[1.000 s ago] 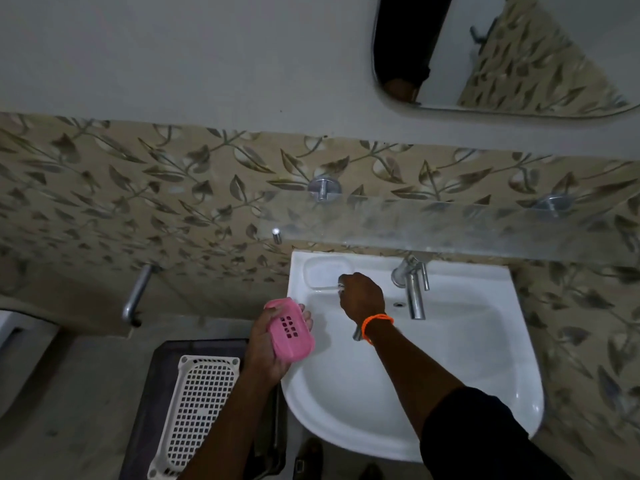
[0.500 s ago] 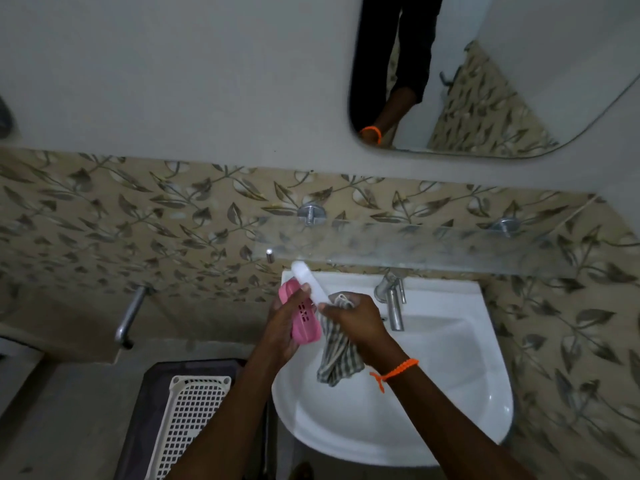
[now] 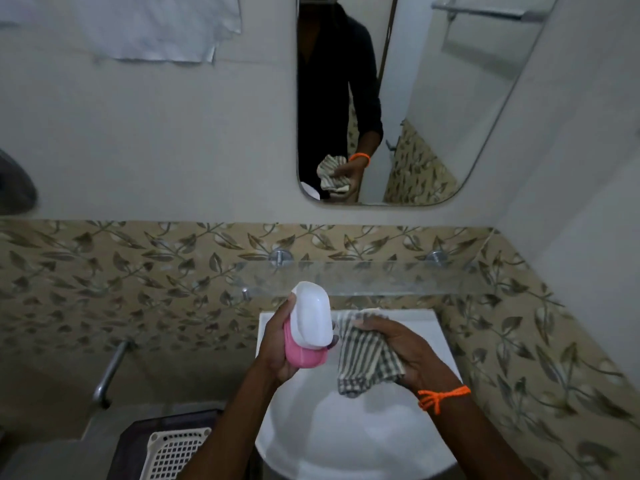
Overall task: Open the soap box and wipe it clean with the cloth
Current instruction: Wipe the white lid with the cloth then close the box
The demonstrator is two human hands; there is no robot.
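My left hand [image 3: 277,344] grips the soap box above the sink, fingers wrapped round its pink base [image 3: 304,356]. The box's white lid [image 3: 310,318] faces me and stands tilted up over the pink part; whether it is hinged open or still seated I cannot tell. To its right my right hand [image 3: 408,355] holds a grey-and-white checked cloth [image 3: 363,358], bunched and hanging down from the fingers. Cloth and box sit close together but apart. An orange thread is tied round my right wrist.
A white washbasin [image 3: 346,441] lies below both hands. A glass shelf [image 3: 363,277] runs along the leaf-patterned tiles above it, with a mirror [image 3: 433,98] higher up. A white perforated basket [image 3: 173,452] sits on a dark stool at lower left. A metal pipe [image 3: 110,372] juts from the left wall.
My right hand picked the cloth up from the basin's tap area and lifted it. My left hand turned the box so the white lid faces me. My view tilted upward.
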